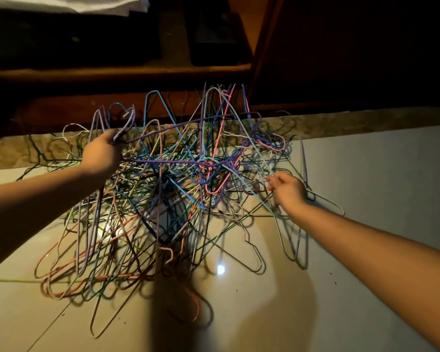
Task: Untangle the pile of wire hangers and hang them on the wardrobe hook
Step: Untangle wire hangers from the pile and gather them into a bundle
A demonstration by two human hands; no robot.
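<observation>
Head view, the only one. Pile of wire hangers (178,194) sits on the glossy tiled floor (353,174), mid-frame. Its far edge is against the stone strip (366,125) at the foot of the dark wooden wardrobe (341,59). Colours are purple, blue, pink, teal, orange and bare grey. Far part of the pile is lifted; near part lies flat, spread toward the camera. Wardrobe hook not in view. White cloth (61,3) far left, irrelevant.

Left grip (102,156), left of the pile: fingers closed round a bunch of hanger necks, held up off the floor. A long purple hanger (168,161) runs right from it across the heap. Right grip (288,190), right of the pile: fingertips pinch a thin pale wire (269,171) slanting up into the tangle. Can't tell how many wires each holds.

Handling, my guess: each hanger is light and springy but stiff enough to keep its shape. The coated wire shouldn't be slippery. The clump is the problem: hooks snag in neighbours' triangles, so a hard pull drags everything. Best hold looks like the neck just below the hook, or a shoulder corner, on an outermost hanger. The bare grey hanger (327,201) at the right edge looks loosest. Slide it out along its own plane, no yanking. No hanger looks freed yet.
</observation>
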